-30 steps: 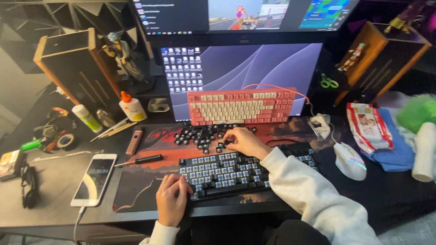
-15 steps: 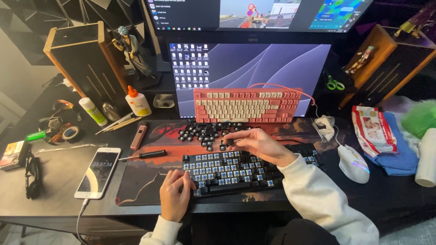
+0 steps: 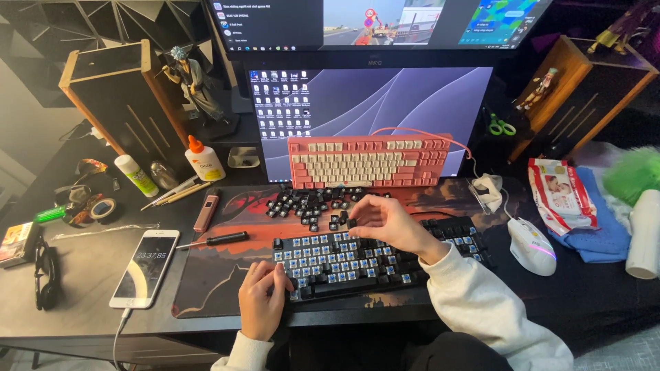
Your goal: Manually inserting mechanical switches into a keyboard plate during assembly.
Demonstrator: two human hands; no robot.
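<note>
The black keyboard (image 3: pixel 364 257) lies at lower centre of the frame on the desk mat (image 3: pixel 227 275), its long axis running left to right and tilted slightly, right end higher. Many keys are bare switches. The left hand (image 3: pixel 261 299) rests curled on its lower left corner. The right hand (image 3: pixel 388 223) pinches a black keycap (image 3: pixel 352 223) over the keyboard's upper edge. Loose keycaps (image 3: pixel 309 203) lie just above, before the pink keyboard (image 3: pixel 368 161).
</note>
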